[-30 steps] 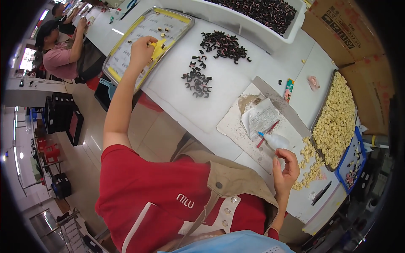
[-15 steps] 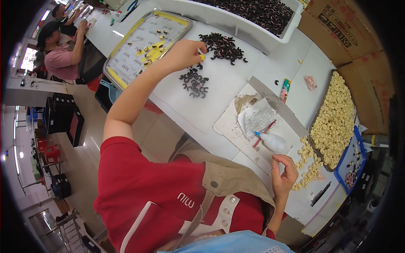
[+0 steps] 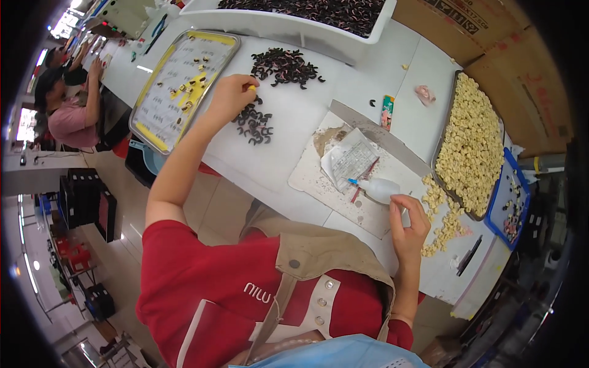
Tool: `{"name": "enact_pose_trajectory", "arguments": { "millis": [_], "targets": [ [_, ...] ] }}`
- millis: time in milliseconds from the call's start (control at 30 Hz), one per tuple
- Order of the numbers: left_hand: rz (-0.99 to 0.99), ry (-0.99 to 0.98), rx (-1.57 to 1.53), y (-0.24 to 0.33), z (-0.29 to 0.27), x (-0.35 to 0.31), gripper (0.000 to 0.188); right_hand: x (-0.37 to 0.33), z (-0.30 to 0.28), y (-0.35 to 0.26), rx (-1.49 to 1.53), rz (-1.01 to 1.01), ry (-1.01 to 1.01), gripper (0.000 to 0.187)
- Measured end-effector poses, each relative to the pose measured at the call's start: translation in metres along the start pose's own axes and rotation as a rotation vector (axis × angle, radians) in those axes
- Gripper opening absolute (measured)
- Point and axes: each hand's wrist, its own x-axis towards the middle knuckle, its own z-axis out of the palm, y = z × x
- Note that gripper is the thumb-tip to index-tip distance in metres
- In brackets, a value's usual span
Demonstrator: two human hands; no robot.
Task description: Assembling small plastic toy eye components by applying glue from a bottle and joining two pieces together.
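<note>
My left hand (image 3: 235, 95) reaches over the table between a large heap of black curved pieces (image 3: 285, 66) and a smaller scatter of the same pieces (image 3: 254, 127). Its fingers are pinched together, with a bit of yellow at the tips; whether they hold a piece is unclear. My right hand (image 3: 410, 227) is at the base of a white squeeze bottle (image 3: 380, 190) with a blue tip. Thumb and forefinger there are brought close together, and anything between them is too small to make out. The bottle lies on a stained board (image 3: 304, 175) beside a paper slip (image 3: 351, 161).
A tray (image 3: 230, 46) with yellow-and-black pieces lies left. Behind stands a white bin (image 3: 343, 46) full of black pieces. On the right, a tray of cream-coloured pieces (image 3: 469, 141) spills over beside a blue tray (image 3: 521, 175). A co-worker (image 3: 70, 116) sits far left.
The whole view has shifted, so the table appears further left. My left hand has moved slightly nearer the smaller scatter. My right hand has come up beside the bottle's base.
</note>
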Motion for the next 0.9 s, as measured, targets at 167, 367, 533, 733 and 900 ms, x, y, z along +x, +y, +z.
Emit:
{"name": "enact_pose_trajectory", "arguments": {
  "millis": [167,367,533,733,900],
  "targets": [
    [-0.082,-0.002,-0.051,0.004,-0.004,-0.001,0.015,0.005,0.005,-0.003,-0.003,-0.003,-0.019,0.012],
    [-0.031,-0.1,0.079,-0.005,-0.011,0.007,0.012,0.007,0.007,-0.007,-0.002,0.03,-0.073,0.011],
    [-0.066,-0.032,-0.176,0.014,-0.015,-0.002,0.017,0.005,0.003,-0.004,-0.04,0.029,-0.045,0.012],
    [-0.246,-0.34,-1.146,0.073,0.026,-0.065,0.019,0.014,0.005,0.007,-0.205,-0.079,-0.065,0.025],
    [-0.399,-0.699,-1.602,0.12,0.066,-0.114,0.023,0.005,0.008,0.002,-0.165,0.086,-0.173,0.033]
  ]
}}
